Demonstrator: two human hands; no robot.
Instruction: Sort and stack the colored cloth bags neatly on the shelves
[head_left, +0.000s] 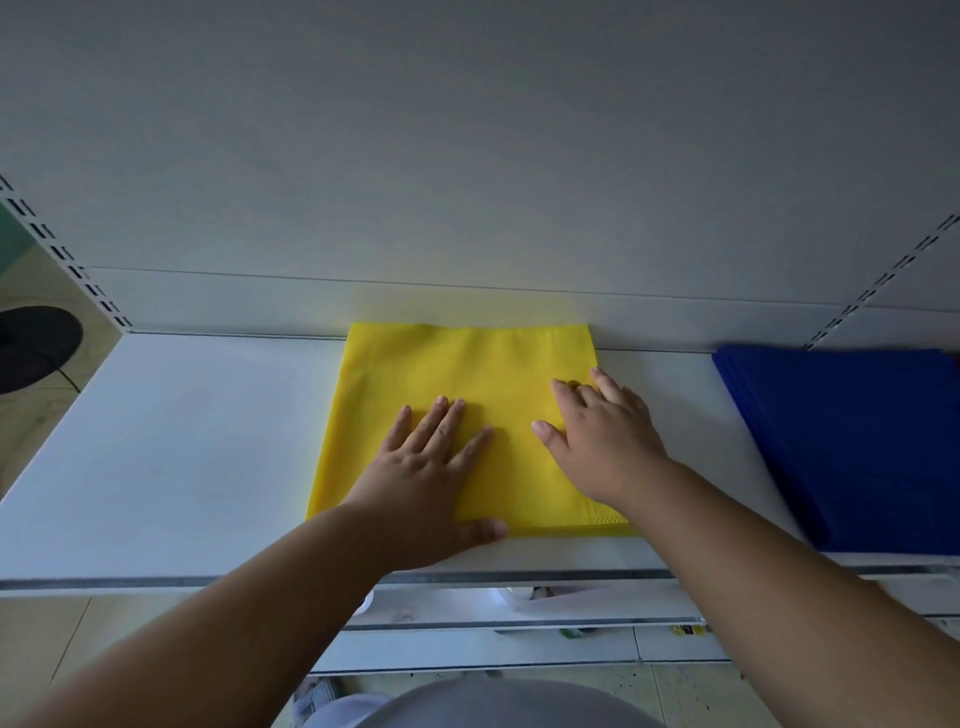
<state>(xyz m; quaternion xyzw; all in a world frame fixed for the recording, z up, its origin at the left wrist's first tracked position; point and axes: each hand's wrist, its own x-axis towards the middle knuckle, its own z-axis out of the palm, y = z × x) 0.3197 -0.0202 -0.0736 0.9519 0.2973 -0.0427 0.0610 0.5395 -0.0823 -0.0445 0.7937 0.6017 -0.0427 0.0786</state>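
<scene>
Both hands flat on a yellow bag at the centre of the frame

The yellow cloth bag (467, 395) lies on the white shelf (171, 447), its far edge against the back panel. The left hand (421, 483) and right hand (605, 441) press it — fingers spread, gripping nothing. A blue bag stack (852, 441) (several layers) sits at right, apart.

Bare forearms, no sleeves in view
The left hand (421, 478) and right hand (602, 441) wear no rings; grey clothing shows at bottom centre.
</scene>
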